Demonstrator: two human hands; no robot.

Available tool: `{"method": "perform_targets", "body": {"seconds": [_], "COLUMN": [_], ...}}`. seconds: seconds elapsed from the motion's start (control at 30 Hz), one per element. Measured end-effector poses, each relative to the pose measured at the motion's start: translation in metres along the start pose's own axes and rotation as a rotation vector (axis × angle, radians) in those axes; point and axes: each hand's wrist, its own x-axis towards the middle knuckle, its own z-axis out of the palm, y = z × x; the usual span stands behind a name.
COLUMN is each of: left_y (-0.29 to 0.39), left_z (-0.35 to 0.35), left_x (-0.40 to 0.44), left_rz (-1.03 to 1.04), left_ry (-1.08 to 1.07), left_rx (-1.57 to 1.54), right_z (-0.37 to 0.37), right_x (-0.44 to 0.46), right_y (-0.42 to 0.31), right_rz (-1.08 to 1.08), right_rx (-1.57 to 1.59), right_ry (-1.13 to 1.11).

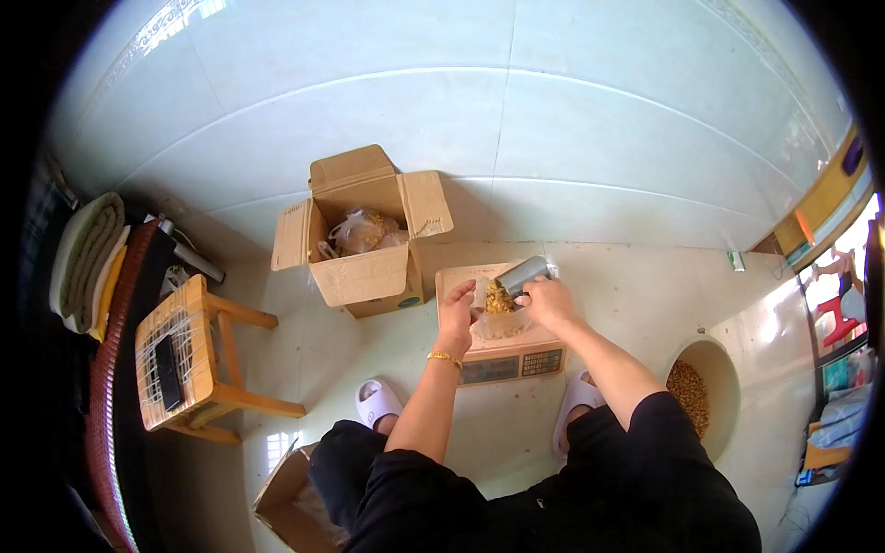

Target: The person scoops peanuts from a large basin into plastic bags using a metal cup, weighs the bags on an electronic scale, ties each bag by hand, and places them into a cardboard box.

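Observation:
My left hand pinches the edge of a clear plastic bag that lies on a pinkish digital scale. My right hand is closed around a grey metal scoop, tilted with its mouth over the bag. Yellowish-brown kernels show at the scoop's mouth and in the bag; their exact kind is too small to tell. A gold-coloured bracelet circles my left wrist. The scoop's handle is hidden by my right hand.
Filled plastic bags sit in an open cardboard box near the tiled wall. A bucket of brown kernels stands right. At left is a wooden stool with a black phone-like object on it. Another carton stands by my left leg.

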Motion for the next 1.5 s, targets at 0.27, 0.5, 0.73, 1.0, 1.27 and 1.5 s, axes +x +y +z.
{"method": "perform_targets", "body": {"seconds": [0.27,0.5,0.73,1.0,1.27,1.5], "left_y": [0.004,0.004,0.006,0.017,0.022,0.052], "left_z": [0.005,0.003,0.003,0.008,0.001,0.077], "left_x": [-0.001,0.002,0.003,-0.012,-0.013,-0.167], "left_rz": [-0.008,-0.004,-0.006,0.003,0.251,0.496], "left_ry": [-0.010,-0.017,0.011,-0.008,0.174,-0.638], "left_rx": [-0.016,-0.037,-0.025,0.104,0.582,1.479], "right_z": [0.015,0.015,0.002,-0.034,-0.073,-0.083], "right_x": [-0.001,-0.003,0.010,0.005,-0.006,-0.011], "right_y": [0.009,0.009,0.011,0.042,0.021,0.008], "right_rz": [-0.125,-0.186,0.274,0.603,0.343,0.125], "right_rx": [-0.169,-0.174,0.250,1.237,0.724,0.246], "right_ry": [0.016,0.062,-0.024,-0.238,-0.078,0.094]}}
